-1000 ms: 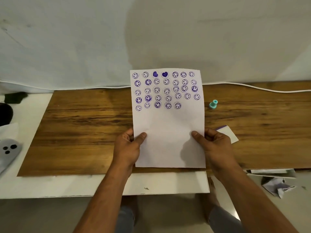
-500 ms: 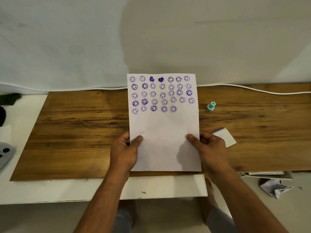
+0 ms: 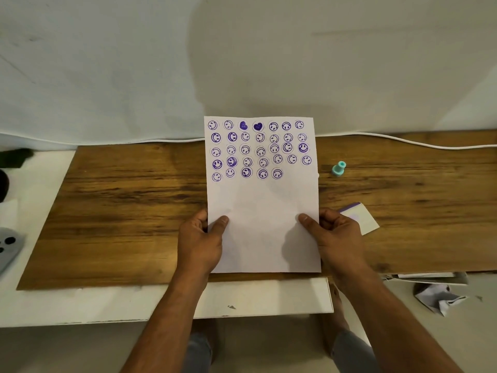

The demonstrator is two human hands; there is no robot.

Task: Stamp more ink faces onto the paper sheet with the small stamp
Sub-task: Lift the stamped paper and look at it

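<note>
A white paper sheet carries several rows of purple ink faces on its upper half; its lower half is blank. My left hand grips the sheet's lower left edge and my right hand grips its lower right edge, thumbs on top. The sheet is held up over the wooden board, its top edge rising in front of the wall. The small teal stamp lies on the board to the right of the sheet, apart from both hands.
A small white card with a purple edge lies by my right hand. A white cable runs along the back. A grey object sits at the left edge. Crumpled paper lies on the floor at right.
The sheet and both hands have shifted slightly lower and left in view, with the grip unchanged. The stamp has not moved on the board.
</note>
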